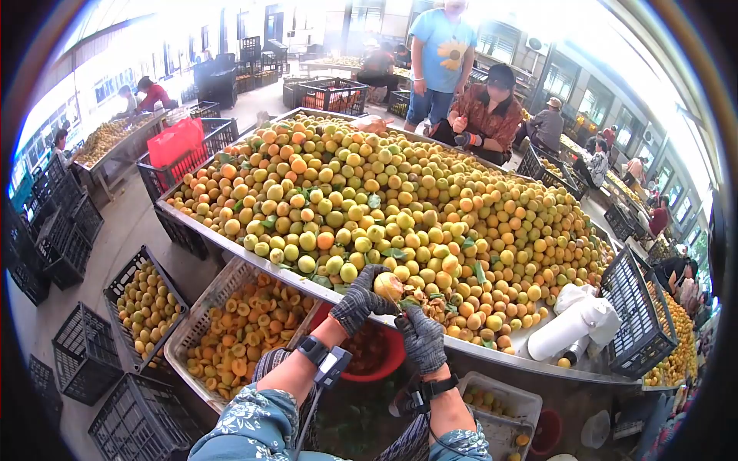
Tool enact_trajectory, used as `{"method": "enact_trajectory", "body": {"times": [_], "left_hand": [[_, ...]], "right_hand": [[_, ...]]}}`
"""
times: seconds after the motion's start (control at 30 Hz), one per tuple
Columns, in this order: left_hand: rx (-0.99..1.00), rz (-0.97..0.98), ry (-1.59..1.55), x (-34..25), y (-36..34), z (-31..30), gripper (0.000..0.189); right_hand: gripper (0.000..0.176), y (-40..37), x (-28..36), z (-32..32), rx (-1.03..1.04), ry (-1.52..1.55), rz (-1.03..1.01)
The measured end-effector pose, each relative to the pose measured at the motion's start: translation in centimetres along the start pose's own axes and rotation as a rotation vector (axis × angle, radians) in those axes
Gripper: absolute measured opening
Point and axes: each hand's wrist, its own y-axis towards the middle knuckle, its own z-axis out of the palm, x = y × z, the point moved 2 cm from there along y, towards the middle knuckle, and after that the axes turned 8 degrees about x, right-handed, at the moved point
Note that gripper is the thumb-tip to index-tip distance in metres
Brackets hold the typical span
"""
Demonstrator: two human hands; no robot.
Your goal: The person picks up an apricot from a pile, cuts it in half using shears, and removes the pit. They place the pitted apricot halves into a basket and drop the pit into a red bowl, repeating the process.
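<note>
My left hand (pixel 361 298), in a dark striped knit glove, is closed around a yellow-orange apricot (pixel 388 286) at the near edge of a metal table (pixel 231 244). Just right of it, my right hand (pixel 421 338), gloved alike, has its fingers curled closed; whatever they may grip is too small and hidden to name. Between and beyond the hands lie brownish scraps (pixel 437 307) with some leaves. A big heap of whole apricots (pixel 369 200) covers the table. Below my left forearm, a red basin (pixel 377 355) holds dark wet scraps.
A pale crate (pixel 181 349) of halved apricots stands lower left, beside a black crate (pixel 123 280) of whole ones. Right on the table are a white bottle (pixel 565 330) and a tilted black crate (pixel 634 323). Two people (pixel 484 115) are across the table.
</note>
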Motion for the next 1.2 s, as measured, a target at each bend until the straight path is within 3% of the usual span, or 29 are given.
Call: {"method": "enact_trajectory", "body": {"times": [0.03,0.07,0.1,0.17,0.23,0.3,0.37,0.47,0.63,0.7,0.73,0.8,0.83,0.87,0.9,0.97,1.03,1.1,1.2], "left_hand": [[-0.019,0.048,-0.019,0.4,0.2,0.2,0.108],[-0.014,-0.022,0.001,-1.6,-0.4,0.9,0.111],[-0.039,0.093,0.136,1.3,0.6,-0.2,0.109],[-0.013,0.133,0.126,-0.3,-0.4,0.2,0.104],[0.003,0.274,0.452,-3.0,-2.4,0.9,0.080],[0.102,0.210,0.172,-2.8,-2.2,0.9,0.070],[0.199,0.027,-0.269,-3.5,-2.7,1.2,0.071],[0.179,0.138,-0.239,-3.3,-2.2,1.3,0.071],[0.151,0.020,-0.333,-2.7,-2.3,0.4,0.077],[0.157,0.019,-0.344,-2.2,-2.2,0.2,0.076],[0.136,0.136,-0.261,-2.0,-2.1,0.4,0.071],[0.113,0.253,-0.175,-1.6,-2.1,0.4,0.065],[0.047,0.332,0.036,-2.3,-2.5,0.7,0.064],[-0.019,0.407,0.248,-3.0,-2.8,0.9,0.063],[-0.019,0.409,0.251,-3.4,-2.9,1.1,0.063],[0.062,0.202,-0.135,-3.9,-3.2,1.3,0.072],[0.090,0.206,-0.235,-4.6,-3.7,1.6,0.071],[0.000,0.280,0.059,-5.9,-4.4,2.0,0.068],[0.024,0.322,0.082,-5.5,-4.0,1.9,0.066]], "right_hand": [[0.022,0.1,0.2,-0.2,0.000,0.007,0.006],[0.022,0.2,0.2,-0.3,0.003,0.016,0.015],[0.022,0.3,0.0,-0.3,0.013,0.024,0.022],[0.020,0.1,-0.6,0.0,-0.038,0.001,-0.054],[0.018,-0.1,-1.3,0.2,-0.046,-0.007,-0.083],[0.017,-0.1,-1.2,0.3,-0.034,0.135,0.044],[0.016,0.0,-0.2,-0.2,-0.024,0.199,0.066],[0.022,0.0,0.1,-0.4,-0.018,0.058,-0.023],[0.024,0.0,-0.3,-0.1,-0.004,0.084,0.014],[0.020,0.0,-0.8,0.3,-0.037,0.398,0.187],[0.020,0.0,-0.7,0.5,-0.037,0.402,0.187],[0.018,-0.2,-0.9,0.8,-0.073,0.861,0.368],[0.018,-0.3,-0.8,1.0,-0.091,1.090,0.456],[0.017,-0.3,0.0,1.0,-0.096,1.079,0.495],[0.017,-0.4,0.1,1.3,-0.096,1.081,0.491],[0.026,-0.8,0.3,2.0,-0.078,1.248,0.544],[0.026,-1.1,0.3,2.5,-0.081,1.286,0.553],[0.024,-1.3,0.7,2.9,-0.127,1.377,0.556],[0.015,-1.3,2.0,2.5,-0.139,1.427,0.580]]}}
